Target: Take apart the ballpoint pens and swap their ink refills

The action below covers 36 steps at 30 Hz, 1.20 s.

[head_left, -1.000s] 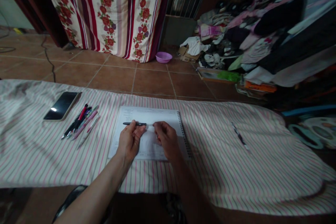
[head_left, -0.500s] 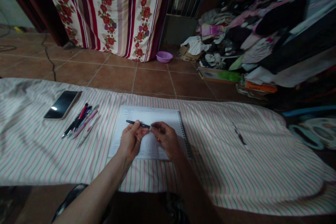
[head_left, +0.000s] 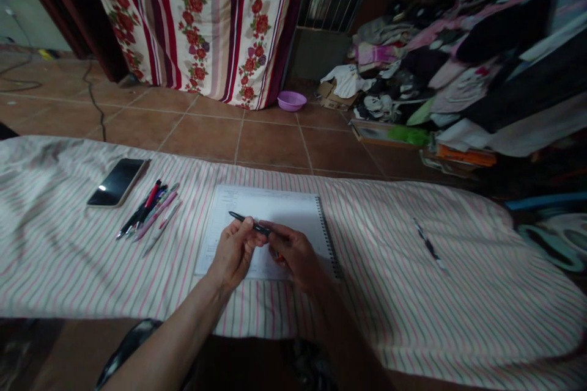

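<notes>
My left hand (head_left: 235,252) pinches a black pen (head_left: 238,217) between thumb and fingers, tilted with its free end up to the left. The fingers of my right hand (head_left: 297,254) close on the pen's other end, which they partly hide. A small orange bit (head_left: 277,255) shows by the right fingers; I cannot make out what it is. Both hands are over an open spiral notebook (head_left: 288,200) with writing or print on its page.
Several pens (head_left: 149,212) lie bunched on the striped cloth (head_left: 380,293), with a phone (head_left: 118,182) to their left. One black-and-white pen (head_left: 430,247) lies at right. Beyond are a tiled floor, a purple basin (head_left: 291,101), a floral curtain (head_left: 215,24) and piled clothes (head_left: 440,61).
The right fingers have closed further over the pen's right end, which showed more before. The whole view has shifted slightly.
</notes>
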Tool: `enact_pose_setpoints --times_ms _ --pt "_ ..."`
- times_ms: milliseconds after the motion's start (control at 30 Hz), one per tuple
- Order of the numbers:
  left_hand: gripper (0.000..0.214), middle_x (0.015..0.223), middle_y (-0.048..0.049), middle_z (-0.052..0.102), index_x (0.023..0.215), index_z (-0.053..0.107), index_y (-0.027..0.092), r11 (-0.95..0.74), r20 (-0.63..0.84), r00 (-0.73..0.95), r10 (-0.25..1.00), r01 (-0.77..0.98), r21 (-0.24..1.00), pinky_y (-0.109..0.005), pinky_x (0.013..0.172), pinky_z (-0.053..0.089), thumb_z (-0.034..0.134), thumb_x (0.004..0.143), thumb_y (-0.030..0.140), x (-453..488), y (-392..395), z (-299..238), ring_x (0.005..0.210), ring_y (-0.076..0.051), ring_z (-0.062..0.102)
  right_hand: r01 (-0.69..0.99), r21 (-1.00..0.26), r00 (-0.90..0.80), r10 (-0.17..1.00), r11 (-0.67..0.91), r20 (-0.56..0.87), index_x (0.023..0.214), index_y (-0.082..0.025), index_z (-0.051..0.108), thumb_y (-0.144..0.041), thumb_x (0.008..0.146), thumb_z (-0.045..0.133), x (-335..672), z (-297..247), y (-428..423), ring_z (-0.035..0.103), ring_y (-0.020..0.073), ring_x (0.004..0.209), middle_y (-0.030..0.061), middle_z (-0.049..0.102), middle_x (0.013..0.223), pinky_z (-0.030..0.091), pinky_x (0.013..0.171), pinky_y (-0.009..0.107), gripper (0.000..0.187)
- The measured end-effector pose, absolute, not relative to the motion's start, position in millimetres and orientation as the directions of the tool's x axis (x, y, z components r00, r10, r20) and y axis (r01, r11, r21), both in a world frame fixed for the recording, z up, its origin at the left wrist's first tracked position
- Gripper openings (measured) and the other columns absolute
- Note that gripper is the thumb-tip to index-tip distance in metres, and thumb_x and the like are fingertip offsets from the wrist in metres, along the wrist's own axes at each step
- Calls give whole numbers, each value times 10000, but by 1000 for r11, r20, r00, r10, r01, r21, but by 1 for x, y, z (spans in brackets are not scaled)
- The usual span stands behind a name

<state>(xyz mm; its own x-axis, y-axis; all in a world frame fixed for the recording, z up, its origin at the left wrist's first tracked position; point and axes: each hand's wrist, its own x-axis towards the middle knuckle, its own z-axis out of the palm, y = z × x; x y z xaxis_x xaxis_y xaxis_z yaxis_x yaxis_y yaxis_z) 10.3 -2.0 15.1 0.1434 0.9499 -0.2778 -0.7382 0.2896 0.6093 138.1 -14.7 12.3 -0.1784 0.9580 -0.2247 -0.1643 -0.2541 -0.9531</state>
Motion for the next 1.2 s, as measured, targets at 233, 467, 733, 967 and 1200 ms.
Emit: enact_pose_setpoints --times_ms 233,467,733,967,1200 --pt "271 494 -44 621 579 551 106 283 -277 125 953 -696 659 -191 507 428 726 665 295 8 -3 17 460 -93 554 -172 -955 -156 964 -241 -215 1089 -178 646 -412 732 627 131 17 -19 355 46 408 -58 461 486 291 387 177 428" --pt "277 496 -27 604 597 531 128 192 -178 88 980 -660 727 -212 510 380 688 705 330 10 0 16 449 -87 506 -183 -949 -126 963 -257 -237 1049 -187 664 -408 711 653 133 15 -17 351 38 405 -53 482 507 282 372 164 404" --pt "268 508 -7 577 665 527 138 114 -117 34 993 -595 795 -213 459 290 667 719 360 10 1 21 445 -83 451 -266 -908 -127 945 -324 -301 974 -205 635 -418 642 713 134 18 -12 328 26 384 -64 507 544 220 334 148 402" --pt "270 546 18 554 694 526 149 147 -163 35 986 -636 758 -209 478 285 695 687 360 9 3 19 479 -76 453 -208 -929 -78 952 -306 -297 853 -175 637 -441 622 718 133 17 -8 321 25 379 -73 468 506 273 344 150 362" --pt "286 550 34 521 683 538 144 147 -188 6 982 -650 745 -206 487 300 730 641 351 9 5 19 479 -65 431 -112 -948 -42 954 -299 -297 860 -169 660 -423 644 699 135 16 -8 370 40 428 -46 520 583 363 379 168 336"
